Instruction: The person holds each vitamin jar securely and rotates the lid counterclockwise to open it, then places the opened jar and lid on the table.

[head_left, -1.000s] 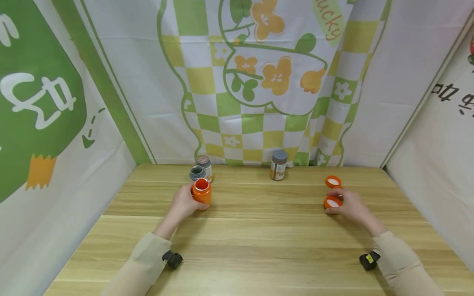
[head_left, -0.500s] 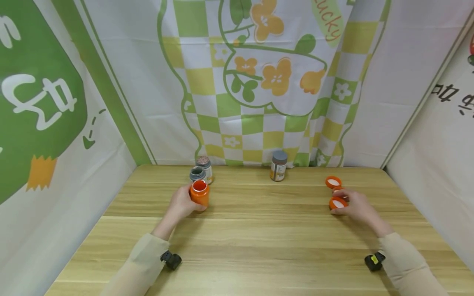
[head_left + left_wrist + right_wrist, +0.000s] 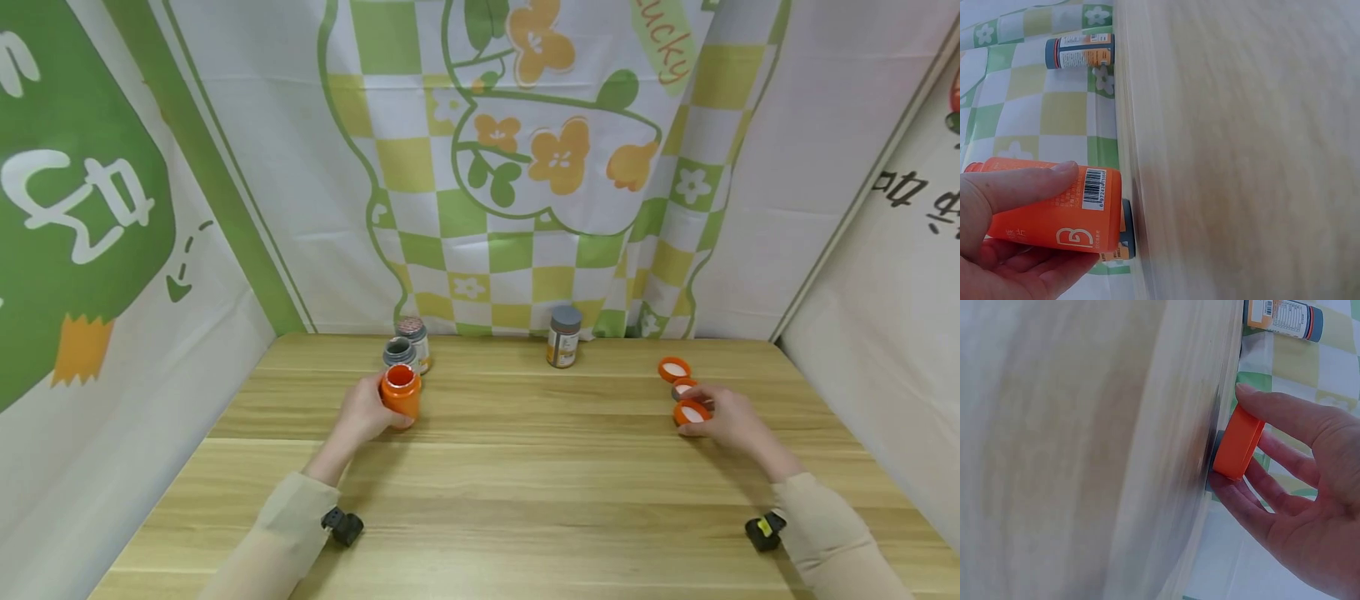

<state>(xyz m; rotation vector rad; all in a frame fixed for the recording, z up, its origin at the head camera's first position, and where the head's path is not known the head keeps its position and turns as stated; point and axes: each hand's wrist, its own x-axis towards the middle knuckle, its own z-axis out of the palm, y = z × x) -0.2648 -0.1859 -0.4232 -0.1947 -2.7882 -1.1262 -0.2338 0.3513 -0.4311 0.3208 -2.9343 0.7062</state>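
My left hand (image 3: 364, 410) grips an orange bottle (image 3: 402, 402), upright and uncapped, with its mouth facing up. In the left wrist view, a barcode label and white print show on the bottle (image 3: 1054, 209), with the thumb on one side and fingers on the other. Across the table, my right hand (image 3: 726, 419) pinches an orange lid (image 3: 690, 414) between thumb and fingers, its white inside turned up. The right wrist view shows the side of this lid (image 3: 1238, 442), close to the tabletop. Just behind it lies a grey lid (image 3: 681, 389), partly hidden by the fingers.
Another orange lid (image 3: 674, 369) lies farther back, white side up. Behind the bottle stand an open grey jar (image 3: 400, 353) and a second grey jar (image 3: 417, 340) filled near its top. A capped grey jar (image 3: 563, 337) stands by the patterned curtain (image 3: 517, 250) at the wooden table's (image 3: 525, 467) back edge.
The left hand has shifted slightly left with the orange bottle. The right hand has moved a little right with its orange lid, so more of the grey lid shows.
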